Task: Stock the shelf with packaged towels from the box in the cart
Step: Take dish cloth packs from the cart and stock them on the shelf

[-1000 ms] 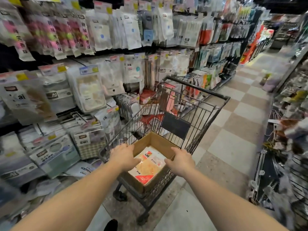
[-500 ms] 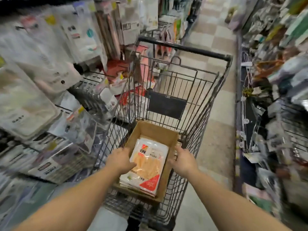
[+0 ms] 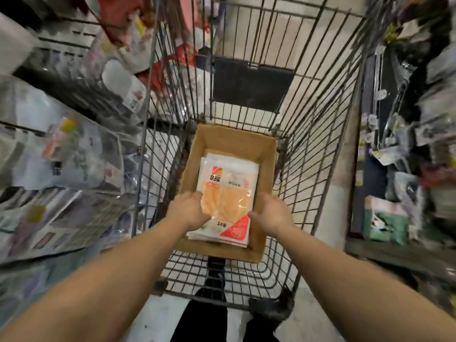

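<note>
I am looking straight down into the wire shopping cart (image 3: 320, 134); the open cardboard box (image 3: 265, 174) sits on the cart's floor toward my end, and the stack of packaged towels (image 3: 229, 183) lies flat inside it, nearer the box's left wall than the right; the top pack is clear plastic over an orange towel, with a white header, a small red-and-orange logo at its upper left and a red corner at its lower right.

My left hand (image 3: 188, 209) rests on the left edge of the top pack, knuckles up; its fingers curl down over that edge, though I cannot tell whether they have closed under it or only press on it. My right hand (image 3: 271, 213) is inside the box at the right side of the stack; its thumb reaches to the pack's right edge near the red corner, the other fingers are loosely bent and apart, and they clamp nothing that I can see.

A dark panel (image 3: 251, 87) hangs on the far wall of the cart; the shelf (image 3: 61, 149) to my left holds plastic-bagged goods, all badly blurred; another rack of hanging goods (image 3: 404, 134) runs along my right; my dark trousers (image 3: 204, 322) show below the cart's near end, on the pale floor (image 3: 158, 317).
</note>
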The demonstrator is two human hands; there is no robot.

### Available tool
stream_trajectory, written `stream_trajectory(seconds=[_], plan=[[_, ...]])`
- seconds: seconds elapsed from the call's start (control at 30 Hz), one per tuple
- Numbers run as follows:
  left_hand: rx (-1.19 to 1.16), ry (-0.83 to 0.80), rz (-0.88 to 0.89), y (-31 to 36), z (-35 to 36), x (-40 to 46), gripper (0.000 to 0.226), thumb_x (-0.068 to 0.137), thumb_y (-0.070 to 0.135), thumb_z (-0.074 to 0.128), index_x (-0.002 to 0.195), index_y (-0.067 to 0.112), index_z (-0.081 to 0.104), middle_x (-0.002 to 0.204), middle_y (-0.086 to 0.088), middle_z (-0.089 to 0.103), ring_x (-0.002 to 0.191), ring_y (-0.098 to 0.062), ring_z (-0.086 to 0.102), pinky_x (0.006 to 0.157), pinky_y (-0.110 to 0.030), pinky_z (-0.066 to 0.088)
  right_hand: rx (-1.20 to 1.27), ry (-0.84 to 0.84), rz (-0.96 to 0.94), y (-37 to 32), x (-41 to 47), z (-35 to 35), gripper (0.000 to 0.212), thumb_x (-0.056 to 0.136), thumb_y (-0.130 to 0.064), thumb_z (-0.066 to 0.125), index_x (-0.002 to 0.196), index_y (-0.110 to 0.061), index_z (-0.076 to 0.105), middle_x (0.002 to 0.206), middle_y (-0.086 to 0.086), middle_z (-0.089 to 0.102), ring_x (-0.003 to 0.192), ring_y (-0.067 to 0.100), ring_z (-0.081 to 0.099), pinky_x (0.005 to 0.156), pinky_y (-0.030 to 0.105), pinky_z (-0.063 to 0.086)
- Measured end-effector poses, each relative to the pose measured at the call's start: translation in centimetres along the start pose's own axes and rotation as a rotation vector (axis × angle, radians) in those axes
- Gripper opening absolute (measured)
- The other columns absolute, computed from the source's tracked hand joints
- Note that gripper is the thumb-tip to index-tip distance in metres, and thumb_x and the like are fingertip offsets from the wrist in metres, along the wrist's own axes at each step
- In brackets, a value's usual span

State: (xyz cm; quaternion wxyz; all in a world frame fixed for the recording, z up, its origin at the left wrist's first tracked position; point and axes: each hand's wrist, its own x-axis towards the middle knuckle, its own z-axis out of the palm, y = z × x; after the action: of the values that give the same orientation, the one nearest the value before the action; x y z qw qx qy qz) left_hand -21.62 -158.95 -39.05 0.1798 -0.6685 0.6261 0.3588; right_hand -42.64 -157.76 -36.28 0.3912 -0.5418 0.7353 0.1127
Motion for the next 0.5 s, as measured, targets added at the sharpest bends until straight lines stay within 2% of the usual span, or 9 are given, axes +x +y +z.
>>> stream_trajectory(seconds=[0.2, 0.33, 0.4, 0.5], plan=[[-0.094, -0.078, -0.036, 0.0, 2.5, 3.4, 0.058, 0.088, 0.042, 0.067, 0.137, 0.014, 0.052, 0.134, -0.014, 0.057, 0.125, -0.033, 0.051, 0.103, -0.036, 0.041, -0.008, -0.076, -0.005, 0.3, 2.9, 2.9, 0.063, 0.088, -0.039, 0.066, 0.144, -0.021, 0.044, 0.135, 0.009, 0.055, 0.124, 0.027, 0.051, 0.101, 0.038, 0.044], [-0.290, -0.136, -0.077, -0.4, 4.4, 5.5, 0.046, 0.082, 0.032, 0.076, 0.124, 0.020, 0.060, 0.125, -0.006, 0.065, 0.123, -0.030, 0.055, 0.103, -0.044, 0.048, 0.043, -0.126, 0.016, 0.9, 4.6, 4.5, 0.059, 0.090, -0.032, 0.065, 0.144, -0.021, 0.044, 0.133, 0.010, 0.053, 0.121, 0.026, 0.054, 0.095, 0.036, 0.046], [-0.395, -0.133, -0.103, -0.5, 5.2, 6.3, 0.048, 0.082, 0.026, 0.077, 0.126, 0.020, 0.058, 0.127, -0.007, 0.064, 0.125, -0.031, 0.055, 0.104, -0.047, 0.048, 0.061, -0.147, 0.045, 1.2, 5.2, 5.3, 0.061, 0.091, -0.033, 0.065, 0.146, -0.023, 0.040, 0.136, 0.009, 0.049, 0.120, 0.026, 0.055, 0.095, 0.038, 0.048], [-0.560, -0.154, -0.213, -0.7, 6.4, 7.3, 0.056, 0.084, 0.015, 0.077, 0.133, 0.011, 0.050, 0.133, -0.009, 0.060, 0.125, -0.031, 0.055, 0.100, -0.037, 0.046, 0.067, -0.158, 0.066, 1.5, 5.9, 6.1, 0.061, 0.093, -0.033, 0.063, 0.147, -0.024, 0.038, 0.138, 0.008, 0.048, 0.122, 0.025, 0.054, 0.095, 0.038, 0.047]])
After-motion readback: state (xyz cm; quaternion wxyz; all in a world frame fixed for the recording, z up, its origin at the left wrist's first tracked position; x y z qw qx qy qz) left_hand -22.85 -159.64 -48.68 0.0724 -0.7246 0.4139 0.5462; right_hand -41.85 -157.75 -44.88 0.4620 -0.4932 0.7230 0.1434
